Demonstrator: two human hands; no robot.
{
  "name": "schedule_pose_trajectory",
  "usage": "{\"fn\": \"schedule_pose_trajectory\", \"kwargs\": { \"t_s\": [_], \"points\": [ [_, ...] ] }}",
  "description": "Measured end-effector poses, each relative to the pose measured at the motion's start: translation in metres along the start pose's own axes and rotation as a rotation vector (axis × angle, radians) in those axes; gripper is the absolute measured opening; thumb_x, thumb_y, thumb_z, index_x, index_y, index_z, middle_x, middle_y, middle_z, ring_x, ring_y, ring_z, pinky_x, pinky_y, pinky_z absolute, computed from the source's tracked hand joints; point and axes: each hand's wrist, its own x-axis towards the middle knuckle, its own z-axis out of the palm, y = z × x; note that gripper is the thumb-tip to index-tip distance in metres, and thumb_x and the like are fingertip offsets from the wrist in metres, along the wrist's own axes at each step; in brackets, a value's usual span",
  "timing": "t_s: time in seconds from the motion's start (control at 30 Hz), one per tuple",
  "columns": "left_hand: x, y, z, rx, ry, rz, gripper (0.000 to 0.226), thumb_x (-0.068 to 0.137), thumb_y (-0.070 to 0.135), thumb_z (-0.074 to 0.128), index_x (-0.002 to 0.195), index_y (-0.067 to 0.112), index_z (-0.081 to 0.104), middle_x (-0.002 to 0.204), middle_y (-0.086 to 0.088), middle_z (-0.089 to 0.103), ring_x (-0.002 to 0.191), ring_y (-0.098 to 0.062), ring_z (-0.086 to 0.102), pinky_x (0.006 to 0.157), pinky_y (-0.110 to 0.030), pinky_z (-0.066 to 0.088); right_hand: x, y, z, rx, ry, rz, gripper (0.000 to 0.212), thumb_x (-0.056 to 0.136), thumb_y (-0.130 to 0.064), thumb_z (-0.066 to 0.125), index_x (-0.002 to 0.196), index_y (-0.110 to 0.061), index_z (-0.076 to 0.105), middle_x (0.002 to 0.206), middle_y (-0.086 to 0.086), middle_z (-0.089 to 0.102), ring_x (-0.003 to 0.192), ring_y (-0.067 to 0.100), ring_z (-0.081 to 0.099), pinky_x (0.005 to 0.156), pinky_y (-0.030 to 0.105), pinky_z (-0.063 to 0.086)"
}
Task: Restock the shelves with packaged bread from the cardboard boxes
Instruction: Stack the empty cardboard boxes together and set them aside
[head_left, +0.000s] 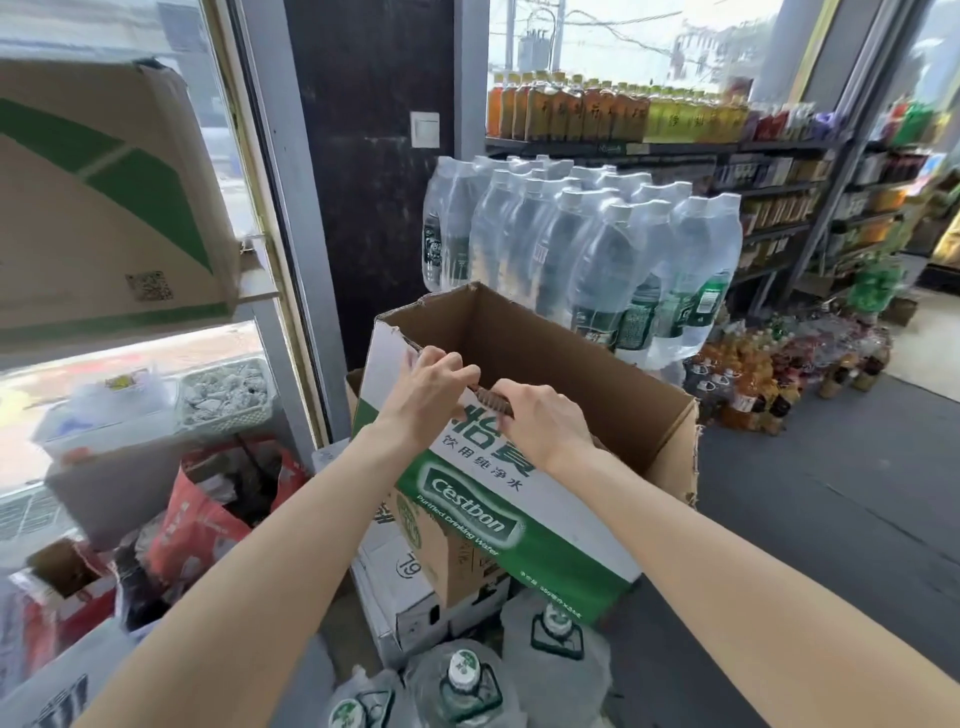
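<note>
An open cardboard box (566, 358) with green and white Cestbon print stands tilted on a stack of other boxes in the middle of the view. Its inside looks brown and bare where I can see it. My left hand (431, 395) and my right hand (540, 421) both grip the box's near top edge, fingers curled over the rim, with a short stretch of corrugated edge showing between them. No packaged bread shows in the box. Store shelves (779, 176) run along the right, filled with bottled drinks.
Shrink-wrapped packs of water bottles (582, 244) stand just behind the box. Large water jugs (467, 680) sit at my feet. Another cardboard box (104, 208) hangs at upper left by the window. Bags and baskets crowd the left. Grey floor (831, 493) lies to the right.
</note>
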Motion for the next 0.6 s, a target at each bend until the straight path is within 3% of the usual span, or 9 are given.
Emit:
{"fn": "schedule_pose_trajectory", "kwargs": {
  "t_s": [0.13,0.2,0.27,0.33,0.4,0.5,0.6],
  "points": [
    [0.001,-0.037,0.01,-0.144,-0.025,-0.058,0.031,0.083,0.008,0.068,0.111,0.008,0.056,0.114,-0.008,0.054,0.124,-0.027,0.036,0.1,-0.039,0.036,0.005,0.02,0.002,-0.282,-0.12,0.041,0.056,0.086,-0.031,0.054,0.138,-0.022,0.036,0.124,0.008,0.053,0.12,0.028,0.045,0.099,0.046,0.035],
    [0.006,-0.052,0.012,-0.171,-0.02,-0.072,0.032,0.081,0.005,0.069,0.111,0.005,0.057,0.114,-0.01,0.054,0.124,-0.029,0.036,0.1,-0.041,0.036,0.006,0.033,0.002,-0.26,-0.231,0.098,0.05,0.085,-0.034,0.057,0.13,-0.019,0.04,0.118,0.008,0.056,0.112,0.028,0.051,0.089,0.042,0.041],
    [0.011,-0.063,0.013,-0.163,-0.008,-0.096,0.031,0.08,-0.001,0.068,0.109,0.004,0.058,0.113,-0.012,0.054,0.125,-0.031,0.035,0.101,-0.045,0.036,0.009,0.039,0.007,-0.15,-0.33,0.111,0.027,0.086,-0.031,0.058,0.107,-0.016,0.05,0.104,0.005,0.062,0.097,0.028,0.059,0.07,0.033,0.042],
    [0.017,-0.066,0.017,-0.089,0.012,-0.151,0.03,0.081,-0.007,0.064,0.106,0.007,0.058,0.113,-0.011,0.053,0.127,-0.03,0.035,0.101,-0.056,0.035,0.013,0.035,0.013,-0.09,-0.284,0.08,0.013,0.087,-0.028,0.057,0.087,-0.016,0.051,0.091,0.003,0.06,0.092,0.029,0.061,0.065,0.029,0.039],
    [0.02,-0.06,0.022,0.01,0.029,-0.175,0.031,0.083,-0.006,0.06,0.107,0.014,0.057,0.118,-0.006,0.053,0.128,-0.028,0.036,0.103,-0.062,0.031,0.019,0.023,0.021,-0.059,-0.206,0.045,0.012,0.088,-0.026,0.054,0.08,-0.019,0.048,0.085,0.001,0.058,0.089,0.029,0.062,0.065,0.028,0.038],
    [0.023,-0.042,0.034,0.111,-0.03,-0.023,0.037,0.087,0.0,0.054,0.118,0.022,0.056,0.125,-0.003,0.052,0.129,-0.024,0.038,0.109,-0.064,0.013,0.03,0.001,0.034,-0.051,-0.117,0.019,0.01,0.092,-0.024,0.049,0.085,-0.019,0.053,0.095,0.005,0.066,0.091,0.029,0.063,0.068,0.03,0.042],
    [0.023,-0.035,0.046,0.144,-0.076,-0.061,0.026,0.092,0.008,0.053,0.114,0.02,0.061,0.119,-0.002,0.055,0.121,-0.022,0.045,0.111,-0.061,0.018,0.041,-0.011,0.049,-0.099,-0.106,0.028,0.015,0.094,-0.02,0.047,0.099,-0.014,0.059,0.104,0.008,0.068,0.096,0.031,0.064,0.08,0.038,0.05]
  ]
}}
